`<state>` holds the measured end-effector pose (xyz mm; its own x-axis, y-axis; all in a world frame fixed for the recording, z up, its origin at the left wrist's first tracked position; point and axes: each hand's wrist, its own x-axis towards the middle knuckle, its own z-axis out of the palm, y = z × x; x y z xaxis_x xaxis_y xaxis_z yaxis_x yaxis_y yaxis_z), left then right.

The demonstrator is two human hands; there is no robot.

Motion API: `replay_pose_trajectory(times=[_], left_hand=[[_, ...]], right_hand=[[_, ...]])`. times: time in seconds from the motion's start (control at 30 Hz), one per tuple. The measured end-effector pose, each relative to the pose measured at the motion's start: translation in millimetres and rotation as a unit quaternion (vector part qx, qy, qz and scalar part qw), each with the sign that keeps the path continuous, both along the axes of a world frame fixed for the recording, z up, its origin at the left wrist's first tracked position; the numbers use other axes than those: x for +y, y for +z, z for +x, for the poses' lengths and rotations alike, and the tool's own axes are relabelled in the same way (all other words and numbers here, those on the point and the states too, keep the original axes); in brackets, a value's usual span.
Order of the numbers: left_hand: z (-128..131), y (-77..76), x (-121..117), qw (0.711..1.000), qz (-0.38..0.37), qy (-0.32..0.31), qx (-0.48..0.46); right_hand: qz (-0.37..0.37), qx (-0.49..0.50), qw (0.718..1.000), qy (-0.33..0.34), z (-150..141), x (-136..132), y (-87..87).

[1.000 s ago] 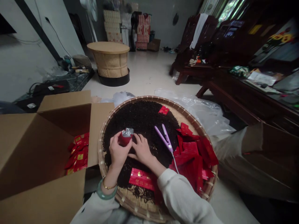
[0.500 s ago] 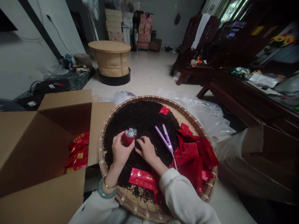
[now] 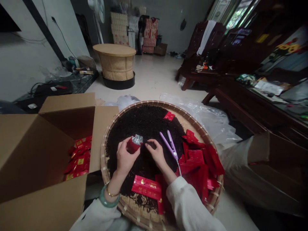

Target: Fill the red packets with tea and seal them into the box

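My left hand [image 3: 127, 153] grips a small red foil packet [image 3: 133, 146] upright, its silver-lined mouth open at the top. Close to the right of that mouth is my right hand [image 3: 156, 154], thumb and fingers drawn together; whatever they hold is too small and dark to make out. Both hands are over dark loose tea leaves [image 3: 141, 120] spread in a round woven bamboo tray [image 3: 104, 157]. A flat red packet [image 3: 146, 187] lies below the hands. Right of my right hand rests a purple mini sealer [image 3: 169, 144] with a white cord, beside a heap of red packets [image 3: 194, 166].
At the left stands an open cardboard box [image 3: 29, 147] holding several filled red packets [image 3: 80, 157]. One small red packet [image 3: 169, 115] lies at the tray's far side. Clear plastic sheeting [image 3: 207, 117], another carton [image 3: 271, 163] and a dark wooden table [image 3: 252, 109] are to the right.
My right hand has risen from the tea leaves and moved slightly right, its fingers now level with the packet's mouth. The left hand has shifted a little right with the packet.
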<state>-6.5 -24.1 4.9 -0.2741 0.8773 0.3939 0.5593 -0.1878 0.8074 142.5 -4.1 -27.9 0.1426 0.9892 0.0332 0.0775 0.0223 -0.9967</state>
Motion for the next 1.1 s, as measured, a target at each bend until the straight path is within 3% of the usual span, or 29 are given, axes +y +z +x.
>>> replay_pose_trajectory(times=[0.07,0.2,0.27,0.37,0.5,0.8,1.1], left_hand=[[0.1,-1.4,-0.1,1.0,-0.001,-0.01,0.005],[0.8,-4.0,-0.3,0.999,-0.011,-0.045,0.026],[1.4,-4.3,-0.8,0.997,-0.021,-0.06,0.039],[2.7,-3.5,-1.7,0.995,-0.034,-0.075,0.062],[4.5,-3.4,-2.3,0.992,-0.034,-0.093,0.083],[6.3,-8.8,-2.0,0.991,-0.047,-0.094,0.078],[7.3,-9.4,-1.0,0.993,-0.052,-0.083,0.065]], right_hand=[[-0.083,0.164,0.983,-0.023,0.7,0.3,10.0],[-0.185,0.431,0.883,-0.005,2.1,2.1,32.8],[-0.195,0.501,0.843,0.001,3.8,4.4,44.2],[-0.181,0.541,0.821,-0.013,6.4,7.9,60.0],[-0.136,0.549,0.823,-0.054,4.9,10.7,75.2],[0.024,0.498,0.863,-0.083,-24.5,9.4,93.8],[0.061,0.378,0.923,-0.032,-31.3,-0.8,99.5]])
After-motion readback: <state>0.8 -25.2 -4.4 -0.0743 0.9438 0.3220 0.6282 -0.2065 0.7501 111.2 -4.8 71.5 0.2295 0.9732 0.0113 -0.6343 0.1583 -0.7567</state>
